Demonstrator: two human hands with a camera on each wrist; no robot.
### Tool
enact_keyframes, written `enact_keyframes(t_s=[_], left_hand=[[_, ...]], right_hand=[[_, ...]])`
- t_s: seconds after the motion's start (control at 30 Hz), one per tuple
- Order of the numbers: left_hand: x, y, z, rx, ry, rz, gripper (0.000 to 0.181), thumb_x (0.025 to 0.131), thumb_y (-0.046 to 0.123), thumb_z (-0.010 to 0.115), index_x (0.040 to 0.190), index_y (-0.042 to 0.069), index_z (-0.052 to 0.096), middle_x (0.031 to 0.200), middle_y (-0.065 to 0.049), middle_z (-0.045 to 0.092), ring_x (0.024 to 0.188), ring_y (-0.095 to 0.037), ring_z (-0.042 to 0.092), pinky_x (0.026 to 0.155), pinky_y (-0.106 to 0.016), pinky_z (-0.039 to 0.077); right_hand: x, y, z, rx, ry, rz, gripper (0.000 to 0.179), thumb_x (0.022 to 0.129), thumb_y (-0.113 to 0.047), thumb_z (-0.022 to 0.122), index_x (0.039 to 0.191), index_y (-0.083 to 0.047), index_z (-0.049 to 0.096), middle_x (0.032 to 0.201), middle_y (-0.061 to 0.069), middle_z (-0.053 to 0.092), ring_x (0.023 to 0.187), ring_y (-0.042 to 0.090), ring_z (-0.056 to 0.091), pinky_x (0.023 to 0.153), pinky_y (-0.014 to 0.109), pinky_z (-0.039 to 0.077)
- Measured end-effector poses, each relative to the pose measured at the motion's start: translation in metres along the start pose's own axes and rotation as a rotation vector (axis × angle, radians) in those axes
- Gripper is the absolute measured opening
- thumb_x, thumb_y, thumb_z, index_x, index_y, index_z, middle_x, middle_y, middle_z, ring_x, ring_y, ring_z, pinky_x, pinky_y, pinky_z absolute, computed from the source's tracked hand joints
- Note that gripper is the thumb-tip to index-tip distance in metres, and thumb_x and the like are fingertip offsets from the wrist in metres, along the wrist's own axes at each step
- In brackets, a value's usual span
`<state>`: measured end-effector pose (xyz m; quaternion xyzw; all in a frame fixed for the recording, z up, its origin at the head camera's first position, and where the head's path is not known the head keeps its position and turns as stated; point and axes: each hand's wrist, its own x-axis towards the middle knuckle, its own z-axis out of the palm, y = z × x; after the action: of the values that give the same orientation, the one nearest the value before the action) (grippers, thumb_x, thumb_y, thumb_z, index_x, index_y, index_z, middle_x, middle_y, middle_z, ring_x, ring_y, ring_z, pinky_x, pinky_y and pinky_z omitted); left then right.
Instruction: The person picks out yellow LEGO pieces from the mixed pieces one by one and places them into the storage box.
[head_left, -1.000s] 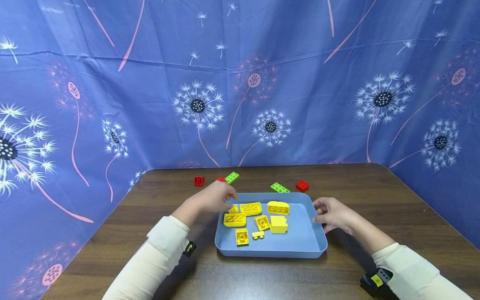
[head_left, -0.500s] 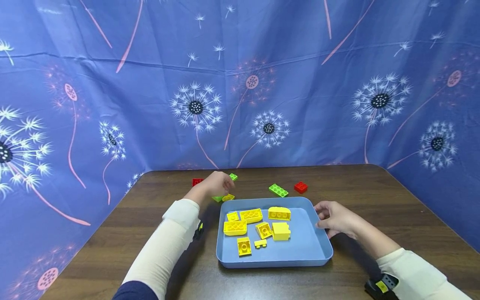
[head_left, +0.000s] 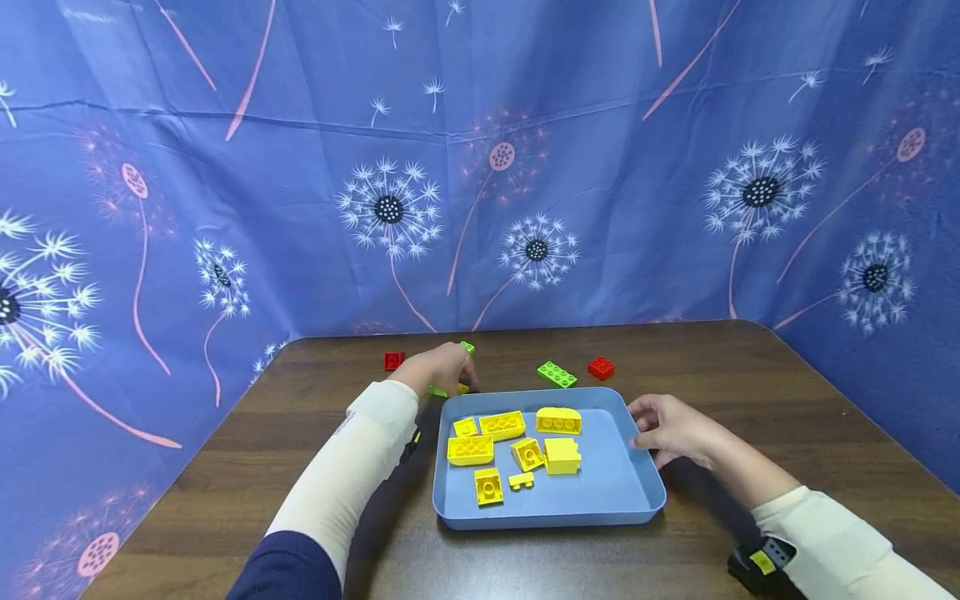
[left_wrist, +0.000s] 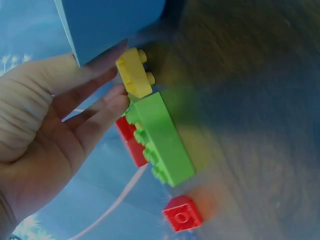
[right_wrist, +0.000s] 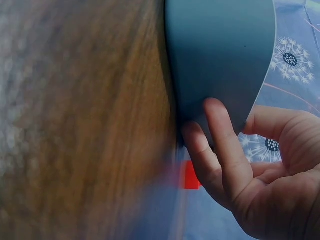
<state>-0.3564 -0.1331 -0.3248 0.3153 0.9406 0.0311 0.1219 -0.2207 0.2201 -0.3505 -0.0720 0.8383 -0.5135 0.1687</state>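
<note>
My left hand [head_left: 446, 367] reaches down behind the back left corner of the blue tray [head_left: 547, 523]. Its fingertips lie at both ends of a small yellow toy brick [left_wrist: 134, 72], which has its studs turned toward the table. Next to that brick sits a bright green toy brick [left_wrist: 162, 137], studs up, with a red brick [left_wrist: 136, 150] partly hidden behind it. On the tray's right side, my right hand [head_left: 675, 429] grips the wall, thumb over the rim and fingers [right_wrist: 225, 135] against the outside. Several yellow bricks [head_left: 470, 451] are spread inside the tray.
Behind the tray lie a green brick [head_left: 557, 374] and a red brick [head_left: 601, 367]. Another red brick [head_left: 393, 360] is left of my left hand. A blue dandelion-print cloth [head_left: 637, 167] hangs along the back edge of the brown table [head_left: 787, 417].
My left hand has moved from the tray's back left corner to the yellow brick behind it. The tray sits slightly closer to me. My right hand has kept its hold on the tray.
</note>
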Motion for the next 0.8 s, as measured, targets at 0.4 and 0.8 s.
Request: enact_keyframes(t_s=[0.4,0.8], left_hand=[[0.011,-0.0036,0.0058,0.044,0.001,-0.008,0.032,0.077,-0.008,0.069,0.095,0.016,0.08,0.088,0.005,0.074,0.069,-0.01,0.048,0.051,-0.019,0.038],[0.0113,-0.0103,0.0074,0.058,0.05,-0.023,0.017,0.079,0.003,0.075,0.087,0.017,0.08,0.083,0.006,0.073,0.071,-0.008,0.053,0.06,-0.02,0.046]], right_hand=[[0.0005,0.0006,-0.0017,0.013,-0.003,0.001,0.056,0.082,0.008,0.066,0.129,0.019,0.038,0.093,0.018,0.056,0.073,0.024,0.063,0.059,0.043,0.059],[0.0017,0.001,-0.0025,0.0,0.0,0.016,0.056,0.081,0.007,0.067,0.129,0.018,0.039,0.093,0.018,0.056,0.073,0.023,0.063,0.059,0.043,0.059]])
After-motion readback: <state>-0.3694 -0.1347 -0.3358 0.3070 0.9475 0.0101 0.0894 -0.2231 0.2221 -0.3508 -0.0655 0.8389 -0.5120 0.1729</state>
